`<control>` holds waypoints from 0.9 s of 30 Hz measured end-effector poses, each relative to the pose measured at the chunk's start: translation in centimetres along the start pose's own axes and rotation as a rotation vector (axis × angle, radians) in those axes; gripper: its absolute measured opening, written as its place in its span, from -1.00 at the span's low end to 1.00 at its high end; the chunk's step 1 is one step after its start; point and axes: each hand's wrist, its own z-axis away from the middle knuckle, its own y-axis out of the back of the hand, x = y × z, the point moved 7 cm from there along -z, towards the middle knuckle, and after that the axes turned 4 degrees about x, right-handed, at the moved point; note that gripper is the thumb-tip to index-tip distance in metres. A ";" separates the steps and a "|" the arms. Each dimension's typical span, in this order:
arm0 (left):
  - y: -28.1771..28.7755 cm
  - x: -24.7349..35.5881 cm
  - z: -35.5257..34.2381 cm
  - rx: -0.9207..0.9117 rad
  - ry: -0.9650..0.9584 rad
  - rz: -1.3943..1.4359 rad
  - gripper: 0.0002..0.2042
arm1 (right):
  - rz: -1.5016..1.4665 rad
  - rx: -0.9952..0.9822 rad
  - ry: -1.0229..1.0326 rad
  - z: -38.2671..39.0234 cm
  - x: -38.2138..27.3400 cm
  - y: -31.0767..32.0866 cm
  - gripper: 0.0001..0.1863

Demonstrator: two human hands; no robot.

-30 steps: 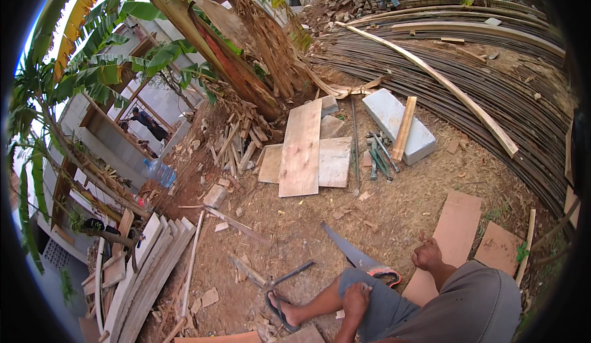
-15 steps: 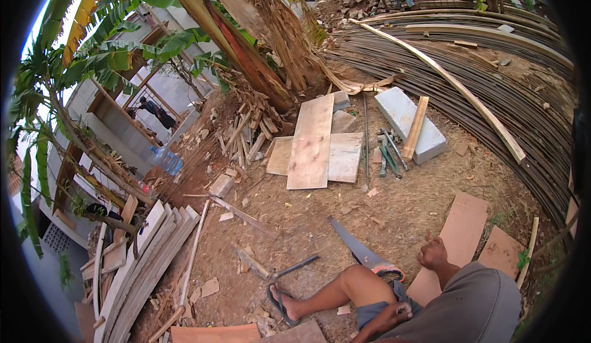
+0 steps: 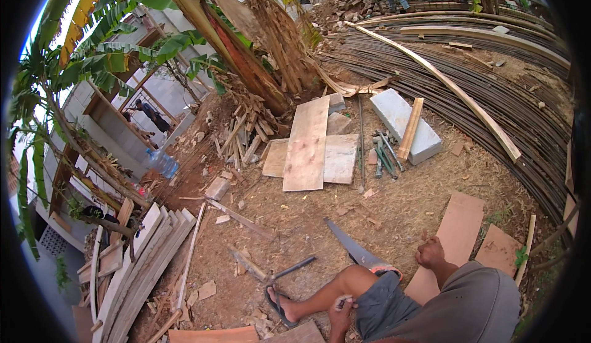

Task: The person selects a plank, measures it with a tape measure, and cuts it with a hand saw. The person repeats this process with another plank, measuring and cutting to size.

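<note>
My left hand (image 3: 342, 312) is beside my bent knee, its fingers curled in; whether they hold anything small I cannot make out. My right hand (image 3: 431, 254) is closed in a fist over a long plywood strip (image 3: 462, 220), and its contents are hidden. A handsaw (image 3: 354, 244) lies on the ground by my knee, its orange-edged handle partly behind my leg. Near my sandalled foot, a dark bar-like tool (image 3: 295, 266) meets a narrow wood piece (image 3: 248, 263). A smaller plywood piece (image 3: 500, 249) lies right of the strip.
Plywood sheets (image 3: 306, 152), a pale block (image 3: 406, 127) and metal tools (image 3: 385, 155) lie ahead. Long steel bars (image 3: 455, 78) curve along the right. Stacked boards (image 3: 144, 269) stand left, near a water bottle (image 3: 161, 163). Other people (image 3: 154, 116) are farther off.
My left hand has moved left, from over my thigh to beside the knee. My right hand stays closed in nearly the same place. The view has shifted slightly.
</note>
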 end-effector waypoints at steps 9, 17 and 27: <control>11.5 -7.9 3.6 0.391 0.109 -0.474 -0.68 | 0.010 0.005 0.021 0.0 0.1 -0.5 -0.69; 7.5 -12.1 7.0 -0.013 0.256 -0.993 -0.63 | 0.041 -0.106 -0.022 -0.2 0.0 -0.5 -0.63; 7.7 -14.4 8.8 -0.043 0.321 -1.113 -0.56 | 0.003 0.014 0.026 -0.2 -0.4 -0.6 -0.68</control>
